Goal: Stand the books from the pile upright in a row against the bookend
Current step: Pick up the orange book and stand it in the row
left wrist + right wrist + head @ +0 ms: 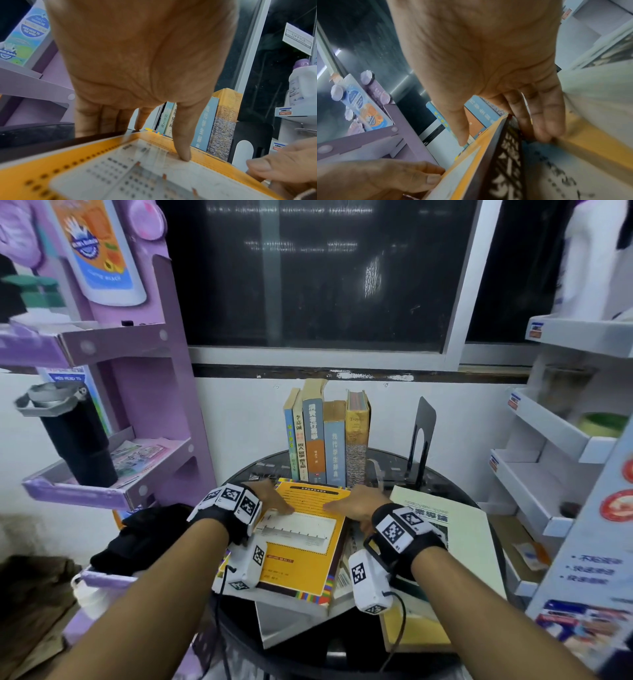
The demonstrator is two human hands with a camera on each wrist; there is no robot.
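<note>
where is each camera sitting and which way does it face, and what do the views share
Head: high, looking forward and down at a round black table, five upright books, a black metal bookend; both forearms show.
Left wrist: under the left hand, looking along its fingers; thumb on the orange-covered book.
Right wrist: under the right hand, looking along the book's dark spine; fingers at that edge.
Shared: the orange book appears in all three views.
</note>
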